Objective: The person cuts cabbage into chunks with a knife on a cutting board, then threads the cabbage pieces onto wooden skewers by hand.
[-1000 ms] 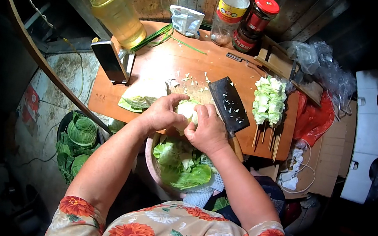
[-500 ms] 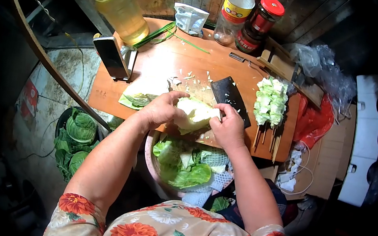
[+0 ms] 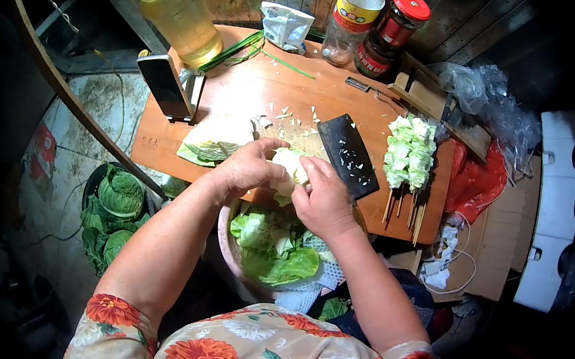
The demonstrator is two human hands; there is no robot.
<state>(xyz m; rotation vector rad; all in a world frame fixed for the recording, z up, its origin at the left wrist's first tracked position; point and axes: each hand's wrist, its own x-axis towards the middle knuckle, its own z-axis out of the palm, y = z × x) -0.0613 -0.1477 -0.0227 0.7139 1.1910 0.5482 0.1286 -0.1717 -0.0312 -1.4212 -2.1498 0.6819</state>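
Observation:
Between my hands is a pale cabbage leaf [image 3: 291,165] above the front edge of the wooden table. My left hand [image 3: 254,167] grips its left side, and my right hand [image 3: 322,192] has its fingers closed on the right side. Some of the leaf is hidden behind the fingers. Left of my left hand lies a cut piece of cabbage [image 3: 218,142]. A dark cleaver blade [image 3: 350,155] lies flat to the right, with cabbage bits on it. Below my hands, a tub [image 3: 227,233] holds loose cabbage leaves [image 3: 280,256].
Skewered cabbage pieces [image 3: 409,152] lie at the table's right side. A phone [image 3: 165,86] stands at the left, near a jar of yellow liquid [image 3: 181,18]. Along the back are a plastic bottle [image 3: 352,20] and red-lidded jars [image 3: 401,23]. Whole cabbages [image 3: 121,194] sit at lower left.
My right hand has moved left, closer to my left hand. The leaf between them looks smaller and more gathered, and more of the cleaver blade is uncovered.

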